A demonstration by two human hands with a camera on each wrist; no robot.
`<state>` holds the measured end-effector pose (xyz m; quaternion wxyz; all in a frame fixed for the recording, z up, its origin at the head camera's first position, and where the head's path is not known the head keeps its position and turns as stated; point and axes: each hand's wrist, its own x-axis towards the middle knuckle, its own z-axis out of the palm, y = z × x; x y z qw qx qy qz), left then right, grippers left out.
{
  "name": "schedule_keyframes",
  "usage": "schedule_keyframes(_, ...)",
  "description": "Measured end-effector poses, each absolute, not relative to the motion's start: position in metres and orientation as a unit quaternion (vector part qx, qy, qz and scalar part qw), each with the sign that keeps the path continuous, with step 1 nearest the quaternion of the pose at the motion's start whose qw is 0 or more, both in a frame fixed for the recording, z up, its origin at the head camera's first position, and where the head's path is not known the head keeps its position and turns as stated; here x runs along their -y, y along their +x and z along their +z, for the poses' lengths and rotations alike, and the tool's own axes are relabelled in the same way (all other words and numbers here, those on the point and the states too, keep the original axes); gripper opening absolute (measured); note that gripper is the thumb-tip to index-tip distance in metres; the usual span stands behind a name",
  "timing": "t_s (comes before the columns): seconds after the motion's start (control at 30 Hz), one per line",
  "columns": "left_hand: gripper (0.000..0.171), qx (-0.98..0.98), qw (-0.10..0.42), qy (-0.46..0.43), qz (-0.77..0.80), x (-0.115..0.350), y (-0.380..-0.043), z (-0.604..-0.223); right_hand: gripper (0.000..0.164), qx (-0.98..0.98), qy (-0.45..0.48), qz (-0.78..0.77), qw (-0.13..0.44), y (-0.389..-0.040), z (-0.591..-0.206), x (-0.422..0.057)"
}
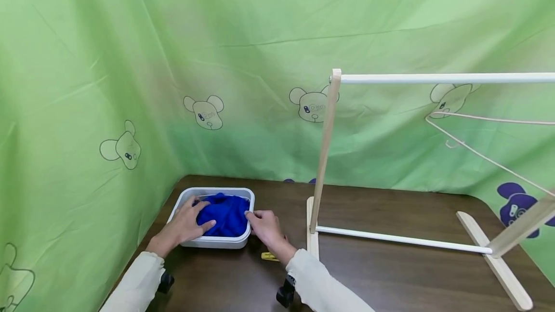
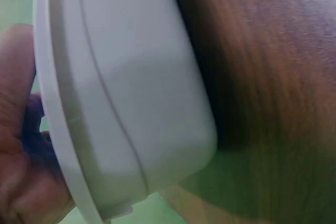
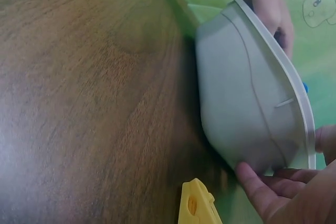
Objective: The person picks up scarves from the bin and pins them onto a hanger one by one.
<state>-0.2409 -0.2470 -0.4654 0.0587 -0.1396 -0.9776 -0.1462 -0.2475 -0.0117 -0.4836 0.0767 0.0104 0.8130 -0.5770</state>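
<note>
Bear-print backdrop fabric hangs behind a wooden table as the left hand lies spread over blue cloth — the right hand pinching the basin rim, apparently for steadiness.

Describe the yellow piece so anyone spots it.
On the brown table, find the pale basin of blue cloth. Off its near-right corner in the head view, by the right hand, lies a small yellow piece, the only yellow thing in sight.

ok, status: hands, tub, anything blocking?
Left hand over blue cloth in tub. Right hand grips tub's side. Yellow clip on table near right hand, clear of tub.
</note>
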Motion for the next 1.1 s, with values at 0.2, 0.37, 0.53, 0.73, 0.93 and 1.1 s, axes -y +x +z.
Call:
schedule_keyframes(0.2,0.048,0.981,0.084,-0.14,-0.107,0.245,-0.247,-0.459,0.032,-0.81,0.007,-0.58,0.086,-0.249,-0.482,0.009)
schedule_keyframes(0.37,0.031,0.975,0.153,-0.15,-0.053,0.239,-0.251,-0.46,0.036,-0.799,0.008,-0.594,0.095,-0.249,-0.482,0.007)
schedule_keyframes(0.53,0.036,0.959,0.22,-0.174,-0.05,0.237,-0.247,-0.469,0.037,-0.791,0.004,-0.601,0.111,-0.245,-0.484,0.006)
schedule_keyframes(0.73,0.032,0.937,0.24,-0.251,-0.049,0.241,-0.247,-0.473,0.034,-0.793,0.002,-0.6,0.104,-0.242,-0.484,0.006)
schedule_keyframes(0.93,0.02,0.919,0.206,-0.327,-0.074,0.248,-0.252,-0.472,0.034,-0.795,-0.001,-0.597,0.104,-0.242,-0.485,0.005)
schedule_keyframes(1.1,0.027,0.904,0.227,-0.352,-0.084,0.25,-0.256,-0.478,0.034,-0.797,-0.005,-0.595,0.103,-0.241,-0.486,0.005)
